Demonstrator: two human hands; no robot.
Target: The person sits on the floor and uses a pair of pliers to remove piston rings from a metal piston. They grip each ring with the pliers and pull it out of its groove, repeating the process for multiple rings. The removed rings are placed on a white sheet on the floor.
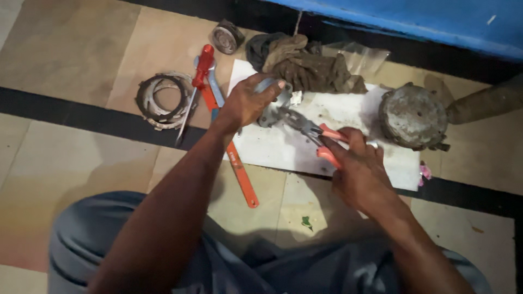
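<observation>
The pliers (305,126) have dull grey metal jaws and smooth orange plastic grips. The part (272,106) they bite is matt grey metal. The drum (413,115) is rough, grimy metal. The rag (310,68) is stained brown cloth. The board (283,147) looks white and smudged. The screwdriver (199,76) has a glossy red plastic handle.

Reaching forward with both forearms from the lap, converging toward the white board (283,147). Pressing down over the board's upper edge with the left hand (248,102), fingers curled. Squeezing closed above the board's lower edge with the right hand (357,166), wrist bent inward.
</observation>
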